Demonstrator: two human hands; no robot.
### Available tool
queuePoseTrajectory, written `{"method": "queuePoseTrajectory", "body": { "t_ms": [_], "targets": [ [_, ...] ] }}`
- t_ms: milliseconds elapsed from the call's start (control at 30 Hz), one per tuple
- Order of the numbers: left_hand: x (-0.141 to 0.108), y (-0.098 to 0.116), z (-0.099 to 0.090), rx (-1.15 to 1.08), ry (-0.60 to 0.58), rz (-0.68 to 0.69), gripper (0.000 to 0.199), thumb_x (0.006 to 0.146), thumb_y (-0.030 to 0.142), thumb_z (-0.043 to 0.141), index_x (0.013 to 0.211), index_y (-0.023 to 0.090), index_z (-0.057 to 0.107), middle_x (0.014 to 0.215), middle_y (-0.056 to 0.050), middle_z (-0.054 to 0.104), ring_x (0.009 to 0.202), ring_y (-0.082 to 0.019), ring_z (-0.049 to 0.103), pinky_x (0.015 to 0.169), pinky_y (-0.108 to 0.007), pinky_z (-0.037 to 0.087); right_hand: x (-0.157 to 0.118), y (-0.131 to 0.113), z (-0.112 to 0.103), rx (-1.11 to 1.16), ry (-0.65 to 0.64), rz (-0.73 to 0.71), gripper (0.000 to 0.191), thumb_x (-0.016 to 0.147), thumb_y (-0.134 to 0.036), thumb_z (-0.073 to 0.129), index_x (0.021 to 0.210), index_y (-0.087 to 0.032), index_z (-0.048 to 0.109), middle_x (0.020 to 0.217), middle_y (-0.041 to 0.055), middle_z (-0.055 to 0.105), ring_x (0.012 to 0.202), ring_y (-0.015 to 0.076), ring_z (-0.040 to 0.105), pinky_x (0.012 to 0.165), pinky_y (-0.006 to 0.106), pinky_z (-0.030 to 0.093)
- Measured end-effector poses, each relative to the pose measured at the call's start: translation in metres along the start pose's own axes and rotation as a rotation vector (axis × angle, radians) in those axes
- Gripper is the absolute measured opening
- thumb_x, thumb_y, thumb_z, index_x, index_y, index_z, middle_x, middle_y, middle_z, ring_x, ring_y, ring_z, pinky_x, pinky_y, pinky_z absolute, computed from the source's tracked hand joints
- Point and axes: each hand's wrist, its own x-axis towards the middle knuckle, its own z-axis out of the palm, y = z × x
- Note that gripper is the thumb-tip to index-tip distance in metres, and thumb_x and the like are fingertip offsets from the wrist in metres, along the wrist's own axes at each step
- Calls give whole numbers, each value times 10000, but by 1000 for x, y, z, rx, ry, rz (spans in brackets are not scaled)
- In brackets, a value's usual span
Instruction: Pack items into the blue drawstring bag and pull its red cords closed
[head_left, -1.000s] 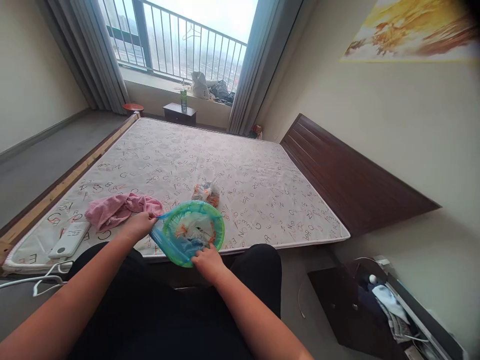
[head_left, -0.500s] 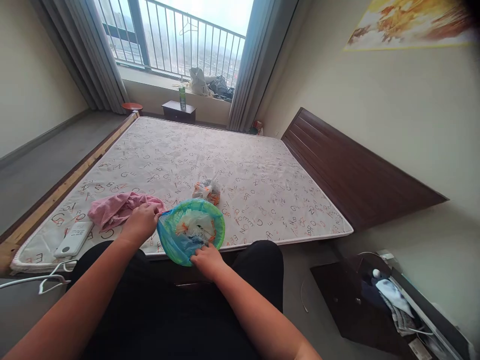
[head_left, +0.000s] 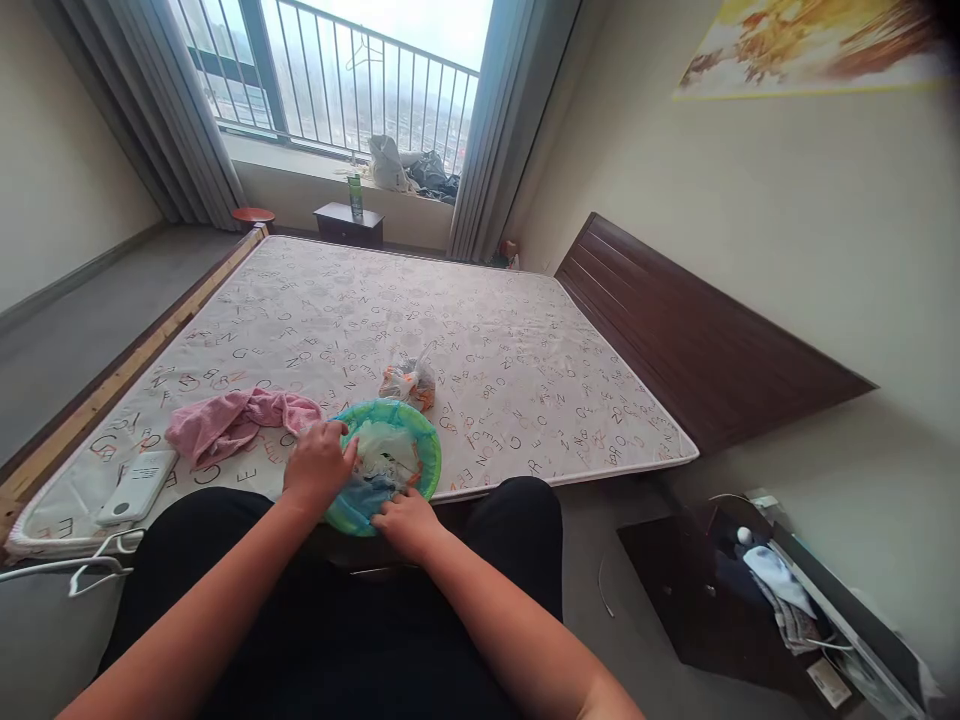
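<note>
A round green bin (head_left: 430,445) lined with a thin blue plastic bag (head_left: 361,500) stands between my knees at the mattress edge. Crumpled whitish plastic (head_left: 386,445) with orange marks lies inside it. My left hand (head_left: 319,465) is closed over the bin's left rim, its fingers on the bag edge. At the near rim, my right hand (head_left: 407,522) has its fingers curled inward on the bag; the fingertips are partly hidden. A pink cloth (head_left: 232,425) lies left of the bin, and a knotted clear bag (head_left: 409,382) with orange print sits just behind it.
A white oblong device (head_left: 139,487) lies on the letter-printed mattress (head_left: 480,330) at front left, near white hangers (head_left: 101,565). On the right stands a dark nightstand (head_left: 675,600) with cloths on it. The dark headboard (head_left: 697,310) rises at the right.
My left hand has moved from the pulled-out bag edge beside the pink cloth onto the bin's left rim. The stretched blue corner has drawn in. My right hand stays at the near rim.
</note>
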Motion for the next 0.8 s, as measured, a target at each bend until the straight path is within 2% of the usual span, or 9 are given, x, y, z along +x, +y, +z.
{"method": "queuePoseTrajectory", "body": {
  "t_ms": [67, 133, 200, 267, 333, 433, 533, 667, 800],
  "targets": [
    [12, -23, -6, 36, 94, -68, 447, 971, 463, 552, 1237, 110, 618, 1223, -225, 637, 1192, -396, 573, 1013, -474, 454, -1, -1, -2, -1, -11, -8, 118, 976, -200, 610, 986, -212, 727, 938, 51, 746, 912, 242, 681, 866, 425, 509],
    [23, -41, -11, 73, 98, -98, 540, 953, 498, 571, 1314, 97, 587, 1315, -256, 606, 1263, -427, 538, 1027, -495, 444, -1, -2, -4, -1, -23, -13, 123, 977, -193, 605, 992, -214, 725, 941, 55, 749, 907, 240, 682, 863, 424, 506],
    [32, -55, -12, 85, -16, -120, 519, 953, 472, 557, 1313, 100, 605, 1326, -261, 618, 1254, -437, 559, 999, -494, 457, 0, -4, -5, -3, -33, -16, 133, 985, -195, 594, 993, -214, 725, 946, 58, 751, 907, 241, 682, 862, 425, 506],
    [40, -65, -11, 45, -203, -150, 438, 958, 422, 528, 1241, 114, 659, 1256, -243, 673, 1172, -413, 627, 934, -458, 484, 0, -5, -5, -8, -37, -19, 140, 992, -198, 583, 989, -213, 722, 951, 57, 750, 913, 248, 681, 865, 434, 507],
    [45, -73, -8, 4, -316, -181, 399, 957, 380, 504, 1199, 120, 686, 1202, -231, 707, 1089, -379, 679, 862, -412, 500, 0, -4, -7, -8, -42, -17, 138, 992, -201, 583, 994, -212, 721, 959, 56, 749, 926, 251, 680, 872, 435, 507],
    [47, -82, 1, -12, -318, -166, 391, 943, 328, 498, 1220, 125, 686, 1198, -216, 725, 1053, -348, 709, 795, -361, 501, -2, -3, -8, 2, -54, -8, 141, 991, -205, 587, 1021, -212, 725, 972, 63, 749, 943, 239, 679, 888, 418, 504],
    [45, -86, 10, -15, -336, -170, 360, 946, 318, 470, 1159, 152, 707, 1154, -191, 750, 1048, -332, 719, 791, -345, 502, -3, -3, -7, 9, -55, 0, 143, 991, -208, 590, 1029, -214, 728, 973, 70, 750, 955, 233, 678, 903, 412, 500],
    [49, -88, 14, -22, -202, -189, 404, 982, 355, 397, 1146, 144, 700, 1180, -203, 738, 1077, -336, 703, 852, -372, 509, -3, -4, -6, 11, -51, -4, 133, 981, -200, 604, 1019, -212, 731, 968, 73, 751, 959, 232, 677, 907, 407, 497],
    [61, -80, 12, -85, -53, -143, 352, 954, 333, 432, 1067, 149, 709, 1137, -191, 739, 1078, -336, 684, 904, -386, 501, -2, -3, -4, 10, -51, -16, 137, 974, -187, 605, 1014, -209, 734, 961, 73, 750, 934, 232, 675, 867, 402, 503]
  ]
}}
